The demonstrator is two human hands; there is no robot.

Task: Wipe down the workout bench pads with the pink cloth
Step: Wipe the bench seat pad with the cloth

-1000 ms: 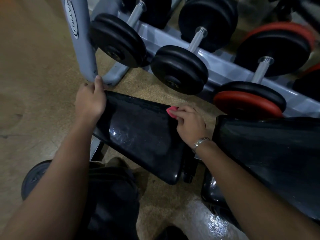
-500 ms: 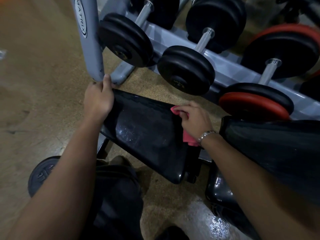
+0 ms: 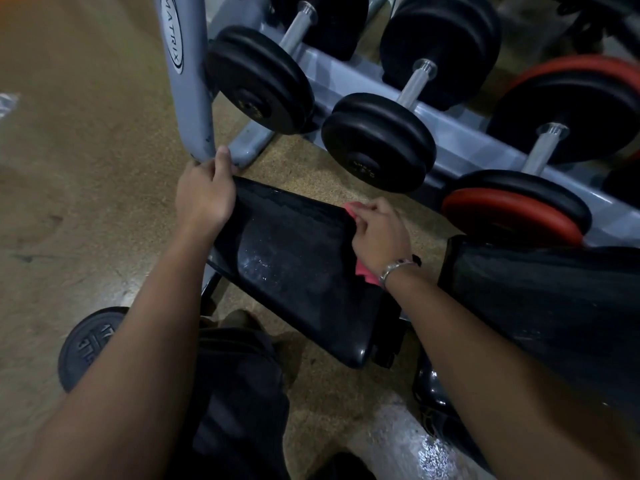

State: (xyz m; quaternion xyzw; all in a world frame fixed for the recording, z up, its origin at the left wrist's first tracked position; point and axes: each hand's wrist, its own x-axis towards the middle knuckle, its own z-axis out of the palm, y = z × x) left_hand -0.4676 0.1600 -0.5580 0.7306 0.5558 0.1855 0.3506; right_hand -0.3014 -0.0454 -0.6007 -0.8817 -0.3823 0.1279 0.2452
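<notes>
A black glossy seat pad (image 3: pixel 294 268) of the workout bench lies in the middle, with wet streaks on its top. My left hand (image 3: pixel 204 195) grips its far left corner, thumb over the edge. My right hand (image 3: pixel 379 235) holds the pink cloth (image 3: pixel 365 273) bunched against the pad's right edge; pink shows above the fingers and below the wrist. The longer black back pad (image 3: pixel 540 306) lies to the right, apart from both hands.
A grey dumbbell rack (image 3: pixel 187 81) stands just beyond the bench with black dumbbells (image 3: pixel 377 143) and a red-ringed dumbbell (image 3: pixel 512 209) close to the pads. A black weight plate (image 3: pixel 88 344) lies on the tan floor at lower left. My dark-trousered leg (image 3: pixel 235 393) is below the seat pad.
My right hand has stayed at the pad's right edge with the cloth, which now hangs down below the wrist. My left hand keeps its grip on the corner. The view shifted slightly.
</notes>
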